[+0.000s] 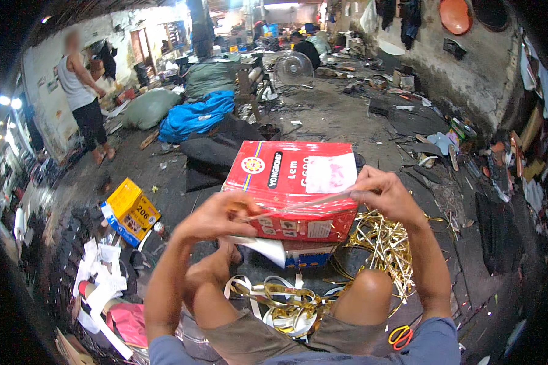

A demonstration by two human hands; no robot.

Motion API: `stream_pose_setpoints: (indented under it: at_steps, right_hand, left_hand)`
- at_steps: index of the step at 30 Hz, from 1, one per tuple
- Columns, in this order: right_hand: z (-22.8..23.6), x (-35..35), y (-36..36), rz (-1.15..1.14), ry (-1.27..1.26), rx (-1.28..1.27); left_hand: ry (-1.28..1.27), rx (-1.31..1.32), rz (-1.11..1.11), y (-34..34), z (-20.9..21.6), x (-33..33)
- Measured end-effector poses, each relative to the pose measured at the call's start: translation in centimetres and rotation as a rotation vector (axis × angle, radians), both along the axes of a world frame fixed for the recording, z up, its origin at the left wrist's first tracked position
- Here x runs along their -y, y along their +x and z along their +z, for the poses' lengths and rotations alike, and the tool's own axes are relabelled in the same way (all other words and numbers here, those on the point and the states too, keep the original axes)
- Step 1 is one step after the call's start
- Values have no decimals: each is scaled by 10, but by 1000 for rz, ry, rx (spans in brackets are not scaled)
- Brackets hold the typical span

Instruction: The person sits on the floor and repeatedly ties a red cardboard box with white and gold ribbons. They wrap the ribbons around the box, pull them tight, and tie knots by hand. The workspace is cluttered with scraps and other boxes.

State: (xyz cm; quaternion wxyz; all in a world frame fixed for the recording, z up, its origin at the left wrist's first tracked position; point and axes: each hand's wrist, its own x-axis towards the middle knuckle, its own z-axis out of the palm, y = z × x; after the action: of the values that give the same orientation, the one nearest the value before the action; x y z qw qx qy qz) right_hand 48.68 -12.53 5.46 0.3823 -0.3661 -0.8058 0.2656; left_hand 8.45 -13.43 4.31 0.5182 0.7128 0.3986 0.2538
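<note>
A thin pale strip [310,204] runs taut between my two hands, just in front of a red carton [338,220]. Its left end is pinched in the fingers of my left hand [216,218], partly blurred. At the carton's right corner, my right hand [386,193] pinches the other end. The carton rests on a blue box [307,258], and a white sheet [263,248] sticks out toward my left knee. Shiny gold strips [380,252] lie heaped beside the carton's right side. More gold and white strips [280,304] are tangled between my legs.
Scissors with orange and yellow handles [400,336] lie on the floor by my right thigh. On the left are a yellow box [131,210] and paper scraps [100,274]. Farther off come a blue tarp [198,115], a standing fan [293,69] and a standing person [79,91].
</note>
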Motion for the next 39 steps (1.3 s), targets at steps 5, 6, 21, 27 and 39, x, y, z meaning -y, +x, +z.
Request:
stream_pose_setpoints:
  at_steps: [5,6,21,27,39]
  right_hand:
    - [-1,-50,0,-155,-436,31]
    - [-3,-57,-6,-202,-426,46]
    - [-47,-81,-40,-609,131,491]
    - [-49,-72,-19,-566,201,438]
    - [-40,-64,-11,-328,354,588]
  left_hand:
    - [-65,-115,138,-99,-10,-74]
    - [-57,-157,168,-112,-13,-89]
    - [535,142,191,186,-86,-132]
    - [649,157,189,190,-88,-128]
    - [783,151,103,189,-99,-128]
